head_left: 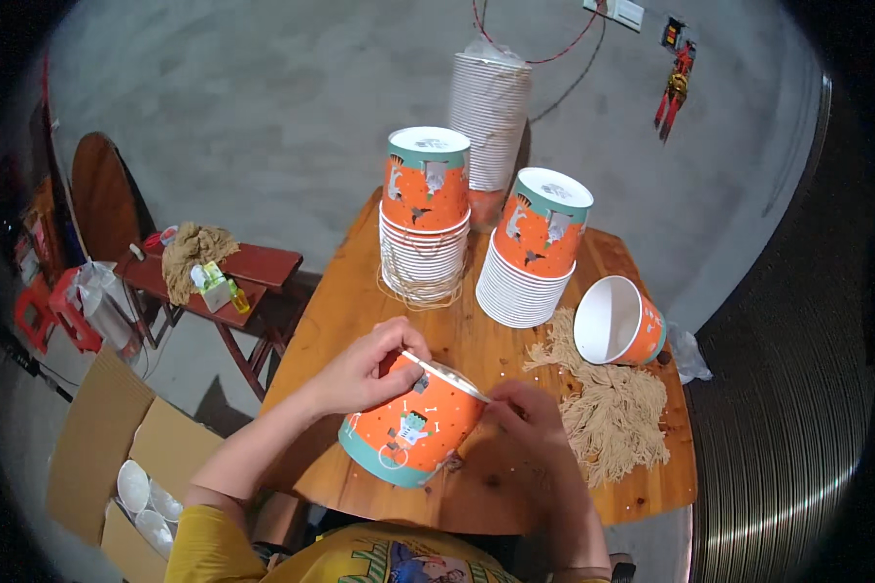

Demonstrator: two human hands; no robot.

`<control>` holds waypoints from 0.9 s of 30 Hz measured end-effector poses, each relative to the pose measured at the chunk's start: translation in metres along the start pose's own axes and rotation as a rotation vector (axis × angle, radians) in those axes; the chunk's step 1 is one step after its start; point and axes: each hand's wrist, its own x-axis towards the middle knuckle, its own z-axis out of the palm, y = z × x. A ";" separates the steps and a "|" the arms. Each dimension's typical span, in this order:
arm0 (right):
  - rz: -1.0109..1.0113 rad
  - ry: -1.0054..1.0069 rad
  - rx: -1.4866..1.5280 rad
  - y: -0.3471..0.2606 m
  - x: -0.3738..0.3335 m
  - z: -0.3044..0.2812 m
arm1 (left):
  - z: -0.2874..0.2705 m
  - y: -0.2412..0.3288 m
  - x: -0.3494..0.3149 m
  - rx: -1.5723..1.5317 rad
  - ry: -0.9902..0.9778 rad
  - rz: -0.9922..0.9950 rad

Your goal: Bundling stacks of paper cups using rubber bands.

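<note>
An orange paper bucket [413, 428] with a teal base band and cartoon figures is tilted in front of me, its white rim upward and turned to the right. My left hand [384, 364] grips it at the rim, thumb on the outer wall and fingers over the edge. My right hand [530, 413] is pinched closed against the right side of the rim; what lies between its fingers is too small to tell. A bundle of tan cords [617, 418] lies on the table just right of my right hand. Another orange bucket [642, 330] rests on its side above the cords.
Two upside-down stacks of orange buckets, a left stack [426, 194] with loose tan cords looped around it and a right stack [544, 233], stand on the wooden table [345, 291]. Behind rises a tall white stack [491, 117]. An open carton [102, 437] and a red bench [262, 262] are at left.
</note>
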 end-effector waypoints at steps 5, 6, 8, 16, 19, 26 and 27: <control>-0.126 0.215 -0.004 -0.009 -0.003 0.011 | -0.003 -0.001 -0.004 0.083 -0.043 0.052; -0.162 0.260 -0.045 -0.006 -0.003 0.012 | -0.004 -0.002 -0.004 0.083 -0.042 0.051; -0.199 0.305 -0.086 -0.005 -0.004 0.012 | -0.007 -0.004 -0.004 0.113 -0.068 0.102; 0.073 -0.014 0.330 -0.010 -0.013 -0.004 | -0.010 0.000 -0.013 -0.059 -0.137 -0.013; 0.041 -0.043 0.170 -0.028 -0.014 -0.012 | -0.014 -0.006 -0.020 -0.232 -0.143 -0.095; -0.121 -0.100 0.431 0.002 -0.023 0.006 | -0.023 0.009 -0.006 -0.622 0.074 -0.354; 0.016 -0.115 0.480 -0.013 -0.021 0.008 | -0.028 0.000 -0.003 -0.695 0.103 -0.359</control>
